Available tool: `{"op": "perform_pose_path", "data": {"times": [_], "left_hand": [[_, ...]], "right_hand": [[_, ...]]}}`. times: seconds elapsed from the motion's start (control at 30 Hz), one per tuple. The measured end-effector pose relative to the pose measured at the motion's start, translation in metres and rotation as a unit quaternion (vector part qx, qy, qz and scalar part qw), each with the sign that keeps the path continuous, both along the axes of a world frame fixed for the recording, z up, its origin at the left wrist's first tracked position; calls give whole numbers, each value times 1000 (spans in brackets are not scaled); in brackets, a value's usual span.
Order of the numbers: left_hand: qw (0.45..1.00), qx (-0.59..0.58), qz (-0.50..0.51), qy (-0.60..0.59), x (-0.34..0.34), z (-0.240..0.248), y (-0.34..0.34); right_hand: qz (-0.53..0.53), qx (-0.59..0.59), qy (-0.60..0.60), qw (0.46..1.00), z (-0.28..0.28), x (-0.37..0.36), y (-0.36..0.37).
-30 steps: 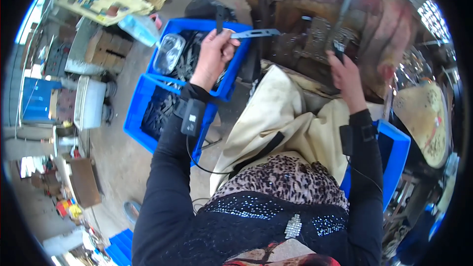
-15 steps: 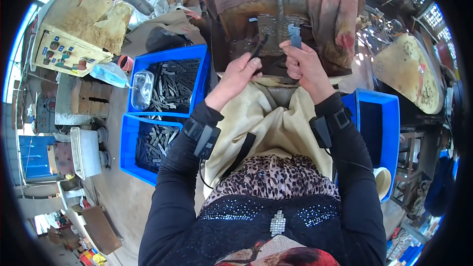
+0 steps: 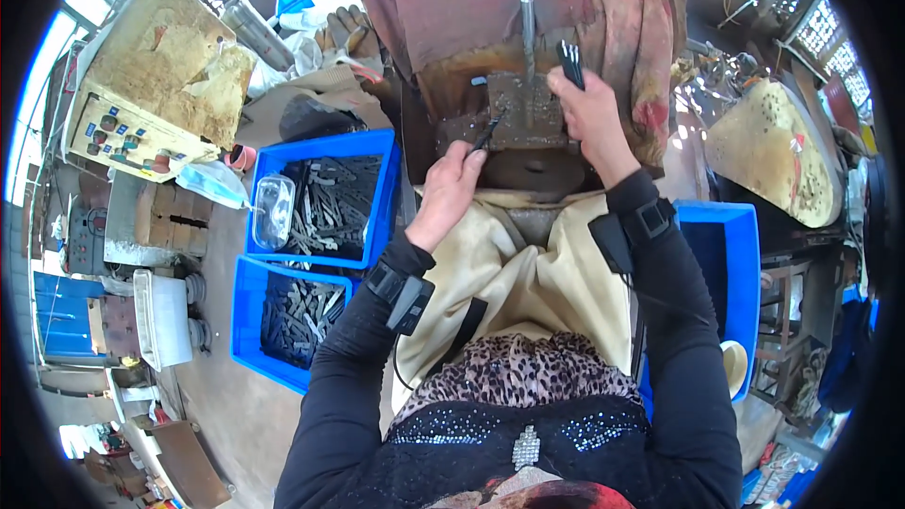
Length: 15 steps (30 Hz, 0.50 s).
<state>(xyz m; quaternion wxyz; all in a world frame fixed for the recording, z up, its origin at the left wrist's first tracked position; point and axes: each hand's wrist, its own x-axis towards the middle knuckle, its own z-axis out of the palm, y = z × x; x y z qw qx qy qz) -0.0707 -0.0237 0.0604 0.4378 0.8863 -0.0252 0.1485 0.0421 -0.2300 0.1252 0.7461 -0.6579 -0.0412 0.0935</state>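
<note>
My left hand (image 3: pixel 445 190) is closed on a thin dark metal strip (image 3: pixel 488 134), which points up toward a wet, rusty plate (image 3: pixel 505 104). A little higher and to the right, my right hand (image 3: pixel 596 121) grips a small bundle of dark flat metal strips (image 3: pixel 570 66) with pale ends fanned at the top. Between the hands, an upright metal rod (image 3: pixel 528 33) rises over the plate. A round dark opening or disc sits just below the plate; I cannot tell which.
Two blue bins (image 3: pixel 247 316) at left hold many dark metal strips, with a clear plastic container (image 3: pixel 273 210) on one rim. Another blue bin (image 3: pixel 743 273) stands at right. A stained cloth (image 3: pixel 462 0) hangs behind the plate. A button panel (image 3: pixel 123 137) is at far left.
My hands have moved apart: the left lower and to the left, the right outward to the right. The right hand's strips now show as a tilted, fanned bundle.
</note>
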Motion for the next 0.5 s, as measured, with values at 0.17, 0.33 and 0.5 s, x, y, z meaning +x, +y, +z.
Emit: {"op": "perform_pose_path", "data": {"times": [0.17, 0.33, 0.5], "left_hand": [[984, 145, 69, -75, 29, -18, 19], [969, 227, 82, -52, 38, -38, 19], [970, 218, 91, -58, 40, -42, 18]], "right_hand": [[-159, -300, -369, 865, 26, 88, 19], [-127, -424, -304, 844, 46, 117, 50], [-86, -487, -309, 812, 38, 129, 59]]}}
